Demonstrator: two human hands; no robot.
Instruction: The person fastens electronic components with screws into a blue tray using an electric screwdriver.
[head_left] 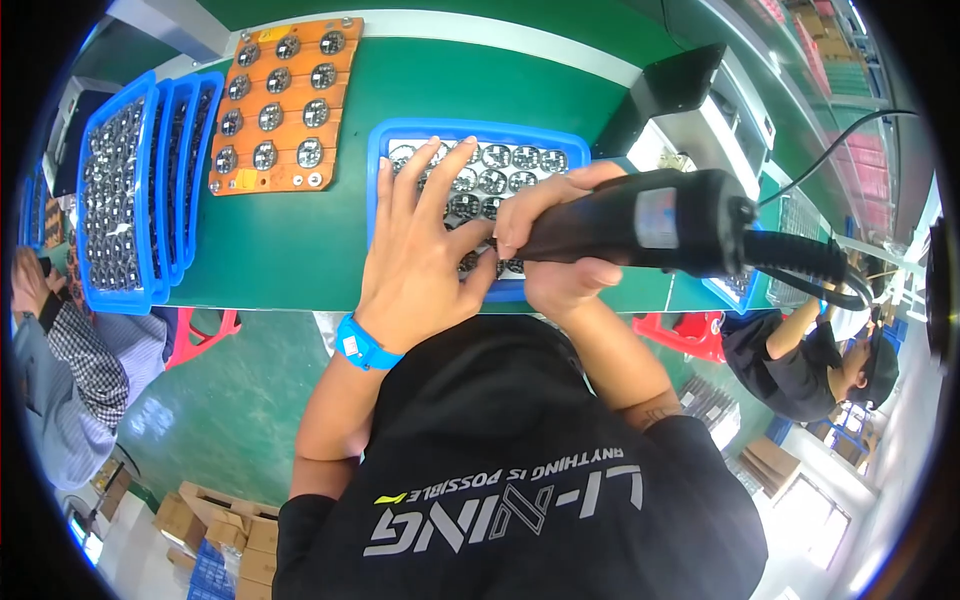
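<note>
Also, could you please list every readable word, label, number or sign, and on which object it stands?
Black T-shirt: large white lettering, legible, but I will not copy it.
Black corded power tool: pale label, too blurred to read.
Blue wristband: white tag, too small to read.
Orange board: yellow labels, too small to read.

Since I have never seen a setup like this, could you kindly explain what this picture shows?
There is no robot here: these are a person's bare hands, seen from a wide fisheye camera on their head, which looks down and bends straight edges. The right hand holds a black corded handheld tool. The left hand, with a blue wristband, spreads over a blue tray of what look like small round circuit boards, close to the tool's front end; whether it pinches anything is hidden. On the green tabletop to the left lie an orange fixture plate bearing more round boards and overlapping blue trays.
</note>
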